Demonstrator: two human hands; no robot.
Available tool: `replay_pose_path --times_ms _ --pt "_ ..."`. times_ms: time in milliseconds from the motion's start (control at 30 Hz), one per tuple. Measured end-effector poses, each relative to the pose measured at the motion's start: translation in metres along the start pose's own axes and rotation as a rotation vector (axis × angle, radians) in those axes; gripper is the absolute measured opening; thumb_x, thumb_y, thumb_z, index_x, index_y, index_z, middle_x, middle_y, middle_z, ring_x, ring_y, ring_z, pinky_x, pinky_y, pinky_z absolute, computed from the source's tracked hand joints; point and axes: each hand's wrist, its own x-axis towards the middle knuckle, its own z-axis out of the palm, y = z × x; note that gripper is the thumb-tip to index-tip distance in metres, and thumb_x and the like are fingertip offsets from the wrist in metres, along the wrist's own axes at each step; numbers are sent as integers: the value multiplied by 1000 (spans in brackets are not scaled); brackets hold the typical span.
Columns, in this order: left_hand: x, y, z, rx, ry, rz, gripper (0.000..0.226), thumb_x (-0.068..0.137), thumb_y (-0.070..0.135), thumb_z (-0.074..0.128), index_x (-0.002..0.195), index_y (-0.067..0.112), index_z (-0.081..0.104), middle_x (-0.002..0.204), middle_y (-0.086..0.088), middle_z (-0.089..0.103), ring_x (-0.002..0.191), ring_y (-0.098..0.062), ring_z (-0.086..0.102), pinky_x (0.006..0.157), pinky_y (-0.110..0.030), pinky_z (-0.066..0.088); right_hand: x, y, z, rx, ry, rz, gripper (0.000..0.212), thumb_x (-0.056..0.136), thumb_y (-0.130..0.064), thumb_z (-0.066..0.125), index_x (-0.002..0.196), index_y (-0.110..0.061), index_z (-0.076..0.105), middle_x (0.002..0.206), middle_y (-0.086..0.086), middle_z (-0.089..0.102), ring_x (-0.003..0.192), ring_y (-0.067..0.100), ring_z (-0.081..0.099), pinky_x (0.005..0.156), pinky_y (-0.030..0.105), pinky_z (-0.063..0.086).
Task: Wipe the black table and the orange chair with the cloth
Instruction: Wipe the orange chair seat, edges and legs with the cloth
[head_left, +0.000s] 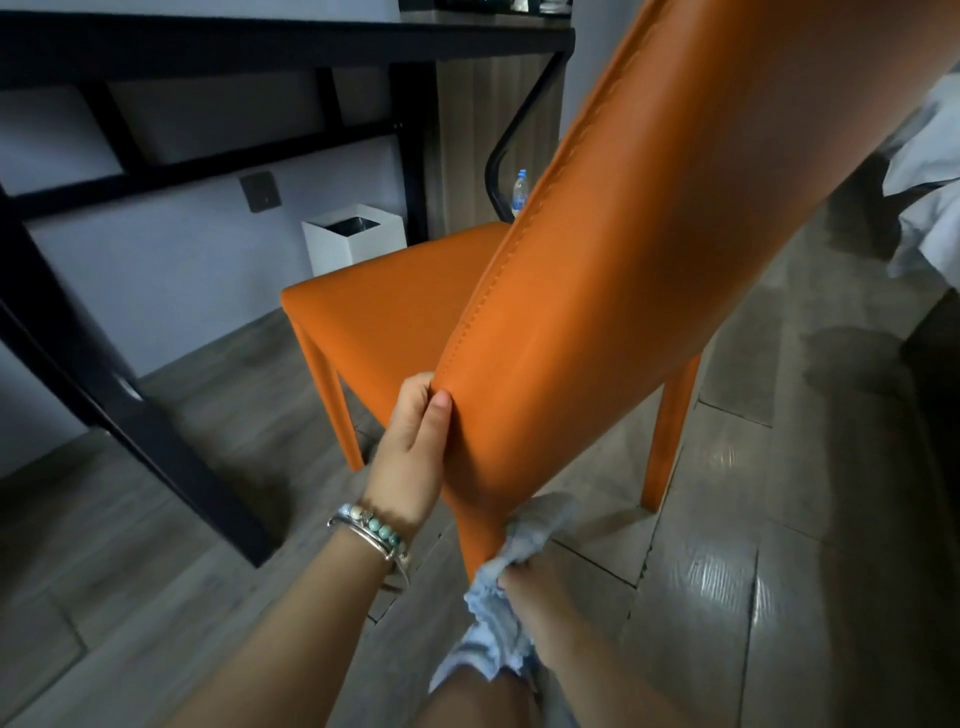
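Both hands are on the orange chair (623, 260). The left hand (415, 441) pinches the backrest's stitched side edge, thumb on the rear face. The right hand (540, 587) grips the bunched cloth (530, 535) against the chair's lower rear edge. The black bench (260, 47) stands beyond. A hard wiping push could skid the chair's legs across the glossy floor (727, 571), and a slackened left grip would probably let it swing.

Left hand (415, 447): grips the stitched side edge of the orange chair (623, 260) back, thumb on its rear face
Right hand (535, 587): just below the left, holds a bunched pale cloth (540, 519) against the rear leg
Black table (260, 47): above and beyond the left hand
White bin (353, 239): beyond both hands, past the seat
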Motion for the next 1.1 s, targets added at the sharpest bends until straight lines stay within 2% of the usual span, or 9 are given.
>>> replay_pose_path --times_ms 167,267,400,700,800,867,967,1033,1100 --pt "2 -2 -3 -28 13 -21 20 81 35 36 88 26 52 84 7 47 77 -3 43 77 -26 37 -5 -40 -14 245 -32 66 18 78 2 46 64 -6 54 70 14 59 66 26 58 65 29 50" --pt "3 -3 -3 -25 15 -27 19 81 35 37 87 26 53 83 6 48 77 -5 43 76 -27 37 -8 -41 -10 314 -30 128 5 80 -2 50 82 -2 55 103 31 63 96 43 61 83 41 49" --pt "4 -4 -2 3 31 -10 18 81 34 36 83 23 50 79 2 45 73 -5 42 73 -28 36 -3 -33 -8 333 -115 202 24 96 -8 41 74 -9 50 52 0 66 68 19 58 57 26 47" --pt "-2 13 5 163 142 -87 15 82 33 34 80 23 45 71 10 45 64 0 43 64 -21 33 -55 -72 -31 901 -145 244 46 81 -3 35 37 -14 43 43 3 44 45 17 51 61 29 45" --pt "0 26 0 339 65 -292 22 91 27 39 101 13 53 84 -1 57 78 -22 54 67 -28 35 -90 -97 -31 762 -86 317 25 68 -14 56 46 -9 46 44 6 46 50 16 49 92 37 44" --pt "3 42 -9 467 -56 -390 38 86 25 41 117 8 54 108 -12 60 99 -34 57 81 -32 42 -121 -122 -37 616 -100 369 23 78 -15 53 58 -4 51 42 10 53 45 19 54 80 41 47" --pt "-7 86 -26 466 -172 -566 52 83 33 50 131 13 48 126 -15 55 111 -36 54 94 -39 44 -170 -158 -46 625 -238 413 29 95 -18 36 81 -3 57 69 14 64 66 26 59 71 37 45" --pt "-16 123 -41 358 -160 -687 70 70 53 51 124 9 52 116 -24 59 104 -41 57 90 -46 48 -203 -183 -43 637 -369 377 28 91 -30 43 92 -6 57 90 15 59 82 27 56 78 36 46" --pt "-24 162 -56 216 -100 -799 49 77 48 57 101 5 58 95 -24 61 89 -39 60 80 -42 51 -237 -217 -35 565 -338 369 35 87 -37 51 100 -7 63 103 16 62 95 29 59 88 37 45"
